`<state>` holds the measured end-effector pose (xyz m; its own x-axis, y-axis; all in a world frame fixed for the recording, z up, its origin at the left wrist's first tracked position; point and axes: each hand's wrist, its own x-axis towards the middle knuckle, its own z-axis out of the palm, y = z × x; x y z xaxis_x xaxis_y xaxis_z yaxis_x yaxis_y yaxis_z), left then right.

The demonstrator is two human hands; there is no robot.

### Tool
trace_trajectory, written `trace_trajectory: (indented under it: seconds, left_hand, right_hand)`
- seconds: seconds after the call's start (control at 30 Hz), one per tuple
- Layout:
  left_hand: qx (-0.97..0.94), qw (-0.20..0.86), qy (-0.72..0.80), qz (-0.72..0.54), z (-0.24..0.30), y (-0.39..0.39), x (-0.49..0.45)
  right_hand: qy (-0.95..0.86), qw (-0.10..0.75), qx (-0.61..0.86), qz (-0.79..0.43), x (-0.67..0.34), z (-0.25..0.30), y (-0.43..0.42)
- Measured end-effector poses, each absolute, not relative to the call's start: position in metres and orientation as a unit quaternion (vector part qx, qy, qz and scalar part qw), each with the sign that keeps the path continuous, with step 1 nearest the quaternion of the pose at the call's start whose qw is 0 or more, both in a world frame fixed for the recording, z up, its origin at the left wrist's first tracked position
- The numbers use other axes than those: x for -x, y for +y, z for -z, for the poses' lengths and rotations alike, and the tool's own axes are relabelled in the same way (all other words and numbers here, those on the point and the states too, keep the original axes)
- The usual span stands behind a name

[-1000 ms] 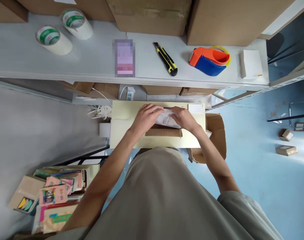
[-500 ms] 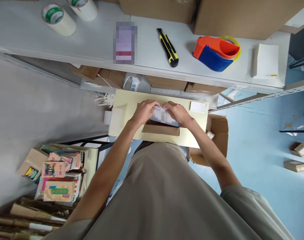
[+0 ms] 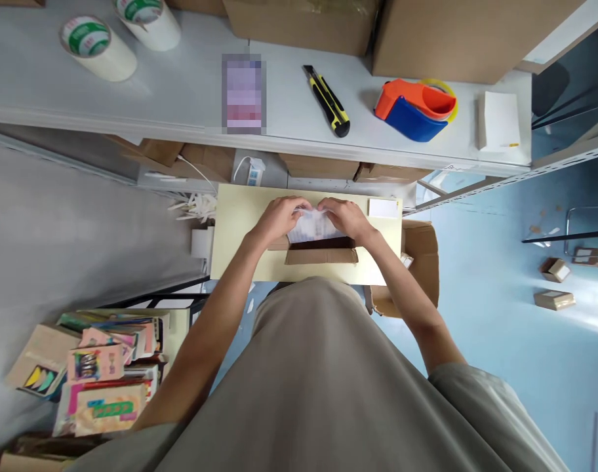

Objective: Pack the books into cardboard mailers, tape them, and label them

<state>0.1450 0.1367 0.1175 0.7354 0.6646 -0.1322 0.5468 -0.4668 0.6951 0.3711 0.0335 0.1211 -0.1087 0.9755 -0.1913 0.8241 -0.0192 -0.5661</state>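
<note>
- An open brown cardboard box (image 3: 321, 256) lies in front of the person, its near flap folded outward and its inside dark.
- A whitish, printed packet with a filmy plastic look (image 3: 313, 227) is at the opening of that box, between the two hands; how far down inside it sits, I cannot tell.
- A larger open brown carton (image 3: 429, 262) stands beside the table's right end, with a small white-faced item (image 3: 406, 260) in it.
- The box rests on a pale yellow rectangular table (image 3: 235, 213), with a flat white pad (image 3: 383, 208) near the far right corner.
- Beyond, a long grey shelf (image 3: 191, 92) bears two wide rolls of tape with green-printed cores (image 3: 113, 59), a pixelated purplish rectangle (image 3: 244, 92), a black-and-yellow utility knife (image 3: 327, 101), an orange-and-blue tape dispenser (image 3: 414, 111) and a white paper stack (image 3: 498, 121); tall brown cartons (image 3: 476, 39) stand behind.
- Colourful books (image 3: 109, 380) are heaped at lower left; small brown boxes (image 3: 555, 299) sit on the pale blue floor (image 3: 476, 341) at right.
- Both forearms reach forward and inward. The left hand (image 3: 280, 217) grasps the packet's upper left edge with curled fingers; the right hand (image 3: 347, 217) pinches its upper right edge, the fingertips of both close together.
</note>
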Motion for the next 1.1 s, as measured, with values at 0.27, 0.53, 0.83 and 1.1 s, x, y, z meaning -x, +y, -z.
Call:
trace_trajectory:
  seconds: [0.27,0.53,0.83,1.1]
  left_hand:
    - [-0.863,0.355,0.358,-0.029,-0.065,0.114,-0.153]
    - [-0.887,0.294,0.355,0.039,-0.049,0.087,-0.138]
    - [-0.881,0.302,0.355,0.078,-0.032,0.101,-0.149]
    - [-0.884,0.295,0.352,-0.083,-0.026,0.1,-0.123]
  right_hand:
    - [-0.651,-0.043,0.705,-0.279,-0.351,-0.09,0.022]
    - [-0.674,-0.063,0.696,-0.24,-0.317,-0.069,-0.002]
    - [-0.621,-0.074,0.742,-0.241,-0.314,-0.049,0.009]
    - [-0.607,0.021,0.781,-0.144,-0.332,-0.062,0.011]
